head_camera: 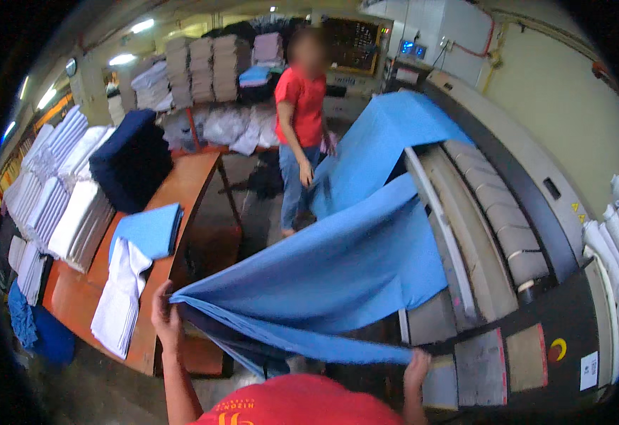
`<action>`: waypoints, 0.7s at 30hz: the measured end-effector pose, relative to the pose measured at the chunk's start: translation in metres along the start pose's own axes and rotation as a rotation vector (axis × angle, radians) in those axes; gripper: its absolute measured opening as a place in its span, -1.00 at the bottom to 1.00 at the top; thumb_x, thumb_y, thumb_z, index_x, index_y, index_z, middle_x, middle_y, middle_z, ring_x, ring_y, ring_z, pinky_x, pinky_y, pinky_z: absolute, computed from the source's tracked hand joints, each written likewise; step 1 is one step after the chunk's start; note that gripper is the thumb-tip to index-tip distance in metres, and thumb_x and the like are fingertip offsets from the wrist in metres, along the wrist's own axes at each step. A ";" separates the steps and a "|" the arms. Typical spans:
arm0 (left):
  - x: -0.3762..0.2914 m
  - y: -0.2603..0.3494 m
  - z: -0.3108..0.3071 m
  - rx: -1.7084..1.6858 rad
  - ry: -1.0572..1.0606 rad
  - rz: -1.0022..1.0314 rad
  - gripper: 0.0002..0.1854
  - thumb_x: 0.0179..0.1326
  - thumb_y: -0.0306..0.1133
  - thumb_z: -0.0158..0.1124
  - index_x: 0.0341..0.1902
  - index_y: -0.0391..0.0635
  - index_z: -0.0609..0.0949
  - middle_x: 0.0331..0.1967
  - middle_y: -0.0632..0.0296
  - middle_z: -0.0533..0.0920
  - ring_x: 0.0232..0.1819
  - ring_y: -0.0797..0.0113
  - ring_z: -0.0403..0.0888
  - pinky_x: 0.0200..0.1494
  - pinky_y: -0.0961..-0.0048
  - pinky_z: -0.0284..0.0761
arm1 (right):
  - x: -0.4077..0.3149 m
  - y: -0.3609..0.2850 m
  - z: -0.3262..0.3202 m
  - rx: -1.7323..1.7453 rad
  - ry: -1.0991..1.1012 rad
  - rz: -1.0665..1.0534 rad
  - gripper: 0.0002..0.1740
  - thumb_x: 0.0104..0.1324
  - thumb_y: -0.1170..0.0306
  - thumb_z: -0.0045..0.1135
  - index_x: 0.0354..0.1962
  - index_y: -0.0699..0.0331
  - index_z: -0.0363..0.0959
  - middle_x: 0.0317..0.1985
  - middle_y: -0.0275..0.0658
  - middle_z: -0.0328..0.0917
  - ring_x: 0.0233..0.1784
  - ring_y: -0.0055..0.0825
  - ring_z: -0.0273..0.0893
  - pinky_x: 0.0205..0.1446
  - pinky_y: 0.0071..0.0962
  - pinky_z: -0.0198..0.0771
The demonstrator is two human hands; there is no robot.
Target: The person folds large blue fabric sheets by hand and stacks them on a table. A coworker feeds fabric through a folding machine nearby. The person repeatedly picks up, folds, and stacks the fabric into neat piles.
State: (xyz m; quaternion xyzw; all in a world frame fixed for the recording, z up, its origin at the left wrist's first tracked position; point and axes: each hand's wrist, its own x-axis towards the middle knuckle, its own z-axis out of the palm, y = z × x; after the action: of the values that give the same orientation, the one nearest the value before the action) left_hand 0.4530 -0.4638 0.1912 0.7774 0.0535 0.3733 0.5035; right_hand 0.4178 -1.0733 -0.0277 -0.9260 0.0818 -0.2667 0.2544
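A large blue cloth stretches in front of me, its far part running up to the front rail of a flatwork ironer. At the left, my left hand grips one gathered corner of it, beside the edge of the wooden table. My right hand pinches another part of the same cloth's edge, close to the ironer's near side panel. Between my two hands the edge sags, and darker folds hang below it. Another stretch of blue cloth drapes from the ironer's far end.
A co-worker in a red shirt stands beyond the cloth. On the wooden table at left are folded white linens, a dark blue stack, a folded blue cloth and a white towel. White fabric hangs at far right.
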 end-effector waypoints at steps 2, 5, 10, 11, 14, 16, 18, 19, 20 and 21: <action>-0.015 -0.009 -0.046 -0.047 0.037 -0.151 -0.46 0.26 -0.74 -0.02 0.33 -0.20 0.35 -0.01 0.21 0.53 -0.13 0.52 0.50 -0.01 0.57 0.42 | 0.023 -0.035 -0.012 -0.036 0.023 -0.032 -0.80 0.25 0.50 -0.10 -0.25 0.39 0.47 -0.24 0.03 0.47 -0.03 0.08 0.32 0.08 -0.02 0.24; -0.042 -0.023 -0.090 -0.218 0.207 -0.164 -0.43 0.28 -0.72 -0.02 0.38 -0.19 0.29 0.05 0.19 0.50 -0.13 0.51 0.50 -0.02 0.57 0.42 | 0.047 -0.106 -0.018 0.068 -0.002 -0.180 -0.82 0.21 0.57 -0.04 -0.23 0.32 0.47 -0.21 -0.03 0.50 -0.05 0.01 0.40 0.13 -0.11 0.28; -0.091 -0.030 -0.101 -0.052 -0.084 -0.150 -0.29 0.12 -0.81 -0.04 0.39 -0.09 0.33 0.09 0.14 0.59 -0.04 0.37 0.57 0.06 0.46 0.47 | 0.008 -0.276 0.013 0.411 -0.564 -0.536 -0.79 0.19 0.52 0.01 -0.23 0.31 0.55 -0.12 -0.05 0.56 0.00 -0.07 0.50 0.08 -0.17 0.41; -0.104 -0.024 -0.100 0.000 -0.202 -0.289 -0.28 0.07 -0.83 -0.04 0.37 -0.07 0.38 0.02 0.13 0.64 -0.07 0.33 0.60 0.04 0.42 0.50 | -0.007 -0.309 0.016 0.409 -0.604 -0.745 -0.77 0.19 0.53 0.03 -0.19 0.29 0.54 -0.04 -0.07 0.56 0.09 -0.11 0.50 0.11 -0.22 0.43; -0.124 -0.004 -0.103 0.065 -0.406 -0.014 -0.23 -0.08 -0.84 -0.03 0.30 -0.06 0.46 -0.15 0.08 0.69 -0.12 0.17 0.65 0.01 0.32 0.54 | -0.046 -0.391 0.014 0.528 -0.859 -0.867 -0.77 0.22 0.53 0.02 -0.15 0.24 0.50 0.13 -0.08 0.44 0.12 -0.06 0.48 0.14 -0.21 0.44; -0.130 0.013 -0.115 0.141 -0.481 0.104 -0.22 -0.15 -0.81 0.05 0.28 -0.05 0.48 -0.18 0.07 0.69 -0.18 0.08 0.63 -0.11 0.30 0.55 | -0.067 -0.432 0.009 0.606 -0.935 -0.949 -0.77 0.23 0.51 0.02 -0.14 0.22 0.48 0.21 -0.09 0.37 0.11 -0.04 0.48 0.14 -0.20 0.45; -0.132 0.030 -0.129 0.190 -0.564 0.234 -0.21 -0.11 -0.75 0.12 0.33 -0.02 0.42 -0.22 0.09 0.67 -0.25 0.04 0.61 -0.21 0.25 0.52 | -0.079 -0.454 0.001 0.601 -1.124 -0.907 -0.79 0.23 0.50 0.04 -0.16 0.21 0.47 0.23 -0.09 0.32 0.11 -0.03 0.48 0.13 -0.19 0.45; -0.133 0.039 -0.138 0.217 -0.609 0.248 -0.20 -0.09 -0.72 0.14 0.36 -0.01 0.39 -0.23 0.09 0.66 -0.27 0.03 0.60 -0.23 0.23 0.51 | -0.083 -0.461 0.000 0.599 -1.171 -0.927 -0.80 0.23 0.50 0.06 -0.16 0.20 0.47 0.25 -0.09 0.30 0.11 -0.03 0.48 0.12 -0.19 0.45; -0.134 0.047 -0.146 0.220 -0.583 0.235 -0.18 -0.09 -0.72 0.15 0.37 0.00 0.37 -0.23 0.09 0.66 -0.26 0.03 0.60 -0.22 0.23 0.52 | -0.087 -0.464 0.001 0.633 -1.201 -0.964 -0.80 0.23 0.49 0.10 -0.16 0.20 0.47 0.18 -0.10 0.34 0.09 -0.05 0.48 0.09 -0.18 0.45; -0.135 0.055 -0.153 0.215 -0.559 0.226 -0.17 -0.09 -0.71 0.16 0.39 0.00 0.35 -0.24 0.09 0.66 -0.25 0.03 0.60 -0.21 0.23 0.52 | -0.090 -0.466 0.004 0.678 -1.257 -0.963 -0.80 0.23 0.49 0.10 -0.16 0.20 0.47 0.15 -0.10 0.35 0.09 -0.05 0.48 0.09 -0.19 0.44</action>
State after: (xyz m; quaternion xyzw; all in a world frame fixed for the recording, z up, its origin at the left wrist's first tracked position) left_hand 0.2435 -0.4391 0.1982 0.8996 -0.1344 0.1909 0.3690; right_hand 0.3508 -0.6468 0.1685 -0.7095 -0.5601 0.2066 0.3744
